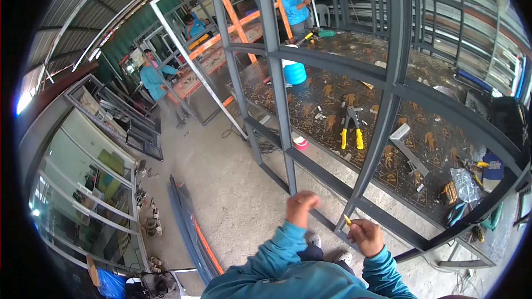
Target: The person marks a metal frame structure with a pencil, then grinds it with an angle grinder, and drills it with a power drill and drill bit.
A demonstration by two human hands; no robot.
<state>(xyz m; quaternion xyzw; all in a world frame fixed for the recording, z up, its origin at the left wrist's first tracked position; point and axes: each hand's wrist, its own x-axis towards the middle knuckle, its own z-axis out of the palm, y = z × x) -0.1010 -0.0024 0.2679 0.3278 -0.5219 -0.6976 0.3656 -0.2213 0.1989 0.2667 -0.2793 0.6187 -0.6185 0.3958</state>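
My right hand [367, 237] pinches a small yellow pointed piece [347, 220] between thumb and fingertips, too small to name surely. It is close to the lower bars of a dark grey metal frame [382, 112], which stands upright before me. Left of it, my left hand [302, 207] is closed and raised near a lower bar, its fingers curled and slightly blurred. Whether anything lies in it is hidden. Beyond the frame, a yellow-handled hand riveter or plier-like tool [352, 127] lies on a dark worktable [327, 149].
The worktable also bears a blue-and-white container [295, 71], a metal strip [409, 149] and a crumpled plastic bag [465, 184]. Long profiles [188, 227] lie on the floor at left. Co-workers in blue shirts [152, 82] stand farther back by an orange rack [238, 25].
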